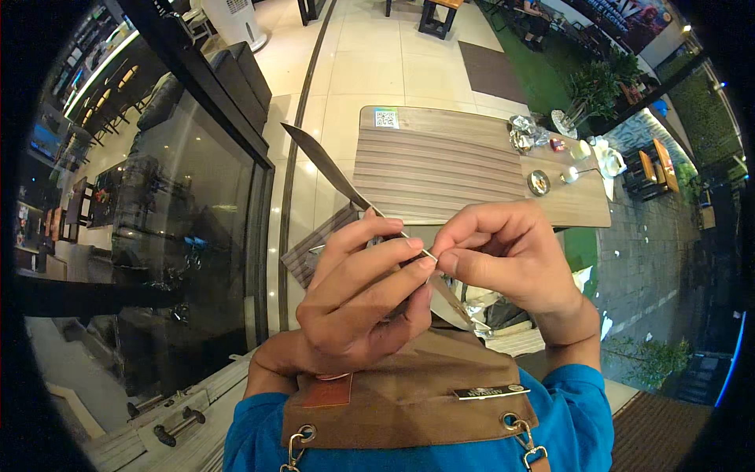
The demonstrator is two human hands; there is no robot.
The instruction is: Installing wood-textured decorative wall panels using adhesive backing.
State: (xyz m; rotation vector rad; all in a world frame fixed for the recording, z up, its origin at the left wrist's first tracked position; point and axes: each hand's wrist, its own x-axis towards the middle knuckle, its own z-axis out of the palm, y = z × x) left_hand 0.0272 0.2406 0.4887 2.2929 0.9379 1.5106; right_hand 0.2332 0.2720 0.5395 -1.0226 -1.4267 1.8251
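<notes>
A long, dark, leaf-like strip (pixel 322 160) with a pointed tip and a pale edge slants from the upper left down between my hands. My left hand (pixel 362 291) is closed on it, fingers stretched along its edge and thumb beneath. Thumb and forefinger of my right hand (pixel 507 256) pinch the pale edge right beside the left fingertips. Below the fingers a brownish length (pixel 452 303) runs down to the right, probably more of the same strip; my hands hide the join.
Beyond my hands stands a wooden table (pixel 440 165) with an ashtray (pixel 539 182), crumpled foil (pixel 521 135) and a white cup (pixel 580 151) at its right end. A dark-framed glass panel (pixel 197 181) is close on my left. Potted greenery (pixel 598 90) stands behind the table.
</notes>
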